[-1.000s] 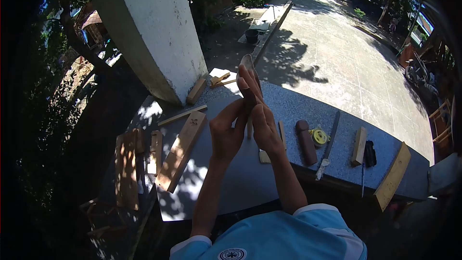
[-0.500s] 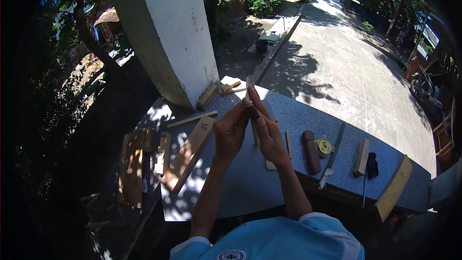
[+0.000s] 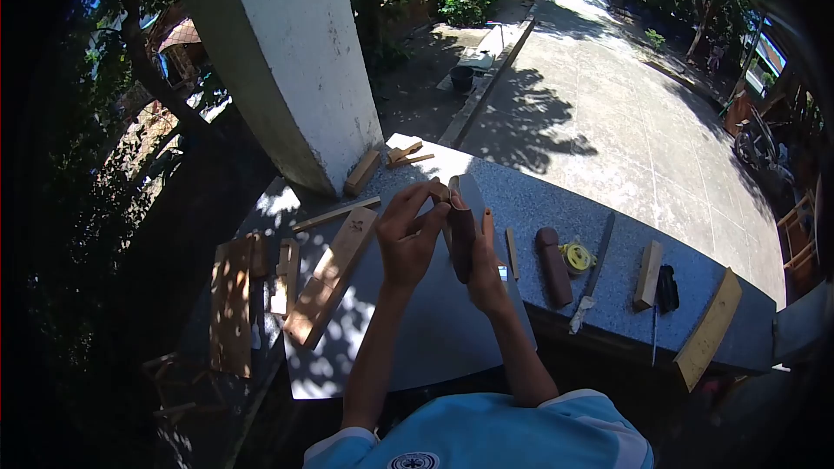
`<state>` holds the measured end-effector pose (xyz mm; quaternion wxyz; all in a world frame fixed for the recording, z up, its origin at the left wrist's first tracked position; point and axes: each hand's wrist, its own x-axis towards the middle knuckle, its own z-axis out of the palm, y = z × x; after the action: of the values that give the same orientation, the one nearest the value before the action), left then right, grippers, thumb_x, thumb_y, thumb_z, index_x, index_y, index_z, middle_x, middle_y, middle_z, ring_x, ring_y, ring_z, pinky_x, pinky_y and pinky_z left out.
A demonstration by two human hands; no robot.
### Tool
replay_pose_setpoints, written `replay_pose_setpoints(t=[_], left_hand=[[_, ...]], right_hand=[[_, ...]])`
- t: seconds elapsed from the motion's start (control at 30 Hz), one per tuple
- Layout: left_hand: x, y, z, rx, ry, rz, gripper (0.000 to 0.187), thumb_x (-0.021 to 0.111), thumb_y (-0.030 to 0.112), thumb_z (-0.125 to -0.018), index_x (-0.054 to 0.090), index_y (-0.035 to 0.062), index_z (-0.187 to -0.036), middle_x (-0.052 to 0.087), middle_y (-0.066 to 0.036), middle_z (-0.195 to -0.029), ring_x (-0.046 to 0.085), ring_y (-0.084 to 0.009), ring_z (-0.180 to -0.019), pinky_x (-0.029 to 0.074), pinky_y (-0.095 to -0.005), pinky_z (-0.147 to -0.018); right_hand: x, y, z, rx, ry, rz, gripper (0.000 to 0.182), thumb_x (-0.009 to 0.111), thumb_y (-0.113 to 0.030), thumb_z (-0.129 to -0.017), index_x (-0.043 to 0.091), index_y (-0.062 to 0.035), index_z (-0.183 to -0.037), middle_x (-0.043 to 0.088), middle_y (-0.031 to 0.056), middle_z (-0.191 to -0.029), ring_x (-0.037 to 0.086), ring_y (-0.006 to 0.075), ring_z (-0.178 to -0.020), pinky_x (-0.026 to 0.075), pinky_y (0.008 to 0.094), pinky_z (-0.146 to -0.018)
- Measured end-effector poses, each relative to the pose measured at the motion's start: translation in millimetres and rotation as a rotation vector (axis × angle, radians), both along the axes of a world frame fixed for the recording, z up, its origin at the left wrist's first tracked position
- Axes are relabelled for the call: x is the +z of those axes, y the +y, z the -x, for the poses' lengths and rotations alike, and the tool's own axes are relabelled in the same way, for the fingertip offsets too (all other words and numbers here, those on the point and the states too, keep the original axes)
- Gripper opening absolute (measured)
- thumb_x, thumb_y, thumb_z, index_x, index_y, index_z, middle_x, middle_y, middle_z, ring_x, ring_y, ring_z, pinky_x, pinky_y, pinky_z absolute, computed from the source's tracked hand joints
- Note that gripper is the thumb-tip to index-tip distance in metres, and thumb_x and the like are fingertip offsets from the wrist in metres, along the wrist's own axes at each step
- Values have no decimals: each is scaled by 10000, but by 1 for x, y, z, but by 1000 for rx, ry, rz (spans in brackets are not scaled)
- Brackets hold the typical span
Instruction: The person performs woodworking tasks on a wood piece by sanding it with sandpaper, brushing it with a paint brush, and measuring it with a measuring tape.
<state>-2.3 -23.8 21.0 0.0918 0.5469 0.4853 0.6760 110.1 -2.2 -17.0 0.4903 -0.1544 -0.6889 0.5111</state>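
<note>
Above the grey board [image 3: 417, 330], my right hand [image 3: 488, 274] is closed around a dark brown wooden piece [image 3: 461, 239], which stands nearly upright. My left hand [image 3: 410, 239] pinches at the upper end of this piece, its thumb and fingertips together near the pale, curved top. Whether a smaller object sits between the left fingertips is too small to tell. Left of the hands lies a long wooden block [image 3: 334, 274]. To their right are a thin wooden strip [image 3: 512, 254] and another dark brown piece [image 3: 553, 266].
Beside the white pillar [image 3: 300, 61] lie a small block [image 3: 362, 172] and wood scraps [image 3: 407, 153]. A yellow tape roll [image 3: 577, 257], a long blade [image 3: 599, 260], a wood block [image 3: 648, 275] and a yellowish plank [image 3: 711, 330] are on the right. Brown boards [image 3: 233, 308] lie left.
The dark piece has turned so its broad side shows. My left hand has shifted to its upper end, and my right hand has moved lower around it. The view has shifted slightly.
</note>
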Motion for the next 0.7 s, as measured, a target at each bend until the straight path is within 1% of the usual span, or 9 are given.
replay_pose_setpoints(t=[0.1, 0.2, 0.27, 0.4, 0.47, 0.57, 0.6, 0.63, 0.7], left_hand=[[-3, 2, -7, -53, -76, 39, 237, 572, 36, -810, 580, -19, -1040, 604, -95, -952, 584, -132, -855, 487, -240, -688], [-7, 1, -7, -124, -10, 63, 259, 580, 21, -797, 574, -14, -1053, 589, -95, -963, 583, -147, -878, 493, -249, -708], [-4, -1, -13, -107, 124, 66, 292, 597, 1, -776, 566, -13, -1066, 578, -93, -948, 587, -170, -896, 506, -256, -721], [-11, -1, -29, -292, -184, 21, 288, 584, 1, -788, 554, -26, -1073, 559, -102, -980, 580, -159, -871, 488, -258, -733], [-15, 0, -33, -402, -401, 4, 258, 583, 16, -793, 558, -45, -1042, 550, -111, -996, 579, -156, -853, 483, -253, -718], [-27, 9, -30, -254, -334, 92, 214, 600, 82, -792, 572, -60, -950, 546, -114, -991, 578, -145, -862, 475, -232, -698], [-24, 12, -31, -144, -145, 22, 200, 606, 101, -788, 560, -49, -913, 550, -99, -950, 573, -139, -829, 469, -236, -675], [-22, 16, -32, -77, -44, -7, 198, 606, 101, -788, 559, -47, -910, 549, -98, -946, 571, -139, -826, 467, -237, -673], [-22, 25, -34, 7, 48, -39, 194, 607, 102, -787, 555, -44, -904, 548, -96, -938, 569, -138, -819, 465, -238, -669]], right_hand=[[0, -3, -2, 182, 240, 260, 635, 169, -472, -907, 189, -19, -1353, 215, 132, -1403, 119, 259, -1320, 92, 370, -1064], [-2, 2, -7, 270, 422, 291, 605, 194, -452, -907, 252, -35, -1341, 190, 127, -1414, 102, 247, -1326, 87, 363, -1064], [0, 10, -8, 189, 397, 132, 590, 197, -444, -906, 305, -39, -1321, 185, 130, -1416, 92, 247, -1329, 78, 395, -1062], [30, 19, -7, 135, 401, -94, 528, 280, -402, -900, 389, -58, -1285, 175, 136, -1421, 70, 276, -1331, 53, 471, -1050], [56, 27, -11, 35, 164, -381, 488, 355, -357, -884, 388, -92, -1293, 185, 131, -1419, 62, 313, -1326, 44, 499, -1043], [82, 30, -9, -174, -347, -632, 458, 447, -285, -851, 408, -140, -1284, 235, 124, -1400, 84, 366, -1312, 49, 521, -1038], [85, 29, -5, -254, -544, -678, 455, 474, -261, -839, 419, -155, -1278, 258, 122, -1392, 97, 383, -1306, 53, 525, -1037], [85, 28, -1, -309, -621, -688, 444, 468, -246, -841, 415, -184, -1278, 279, 111, -1382, 115, 385, -1301, 57, 533, -1034], [85, 27, 10, -418, -776, -711, 434, 456, -217, -846, 408, -242, -1278, 321, 89, -1362, 150, 388, -1291, 64, 549, -1027]])
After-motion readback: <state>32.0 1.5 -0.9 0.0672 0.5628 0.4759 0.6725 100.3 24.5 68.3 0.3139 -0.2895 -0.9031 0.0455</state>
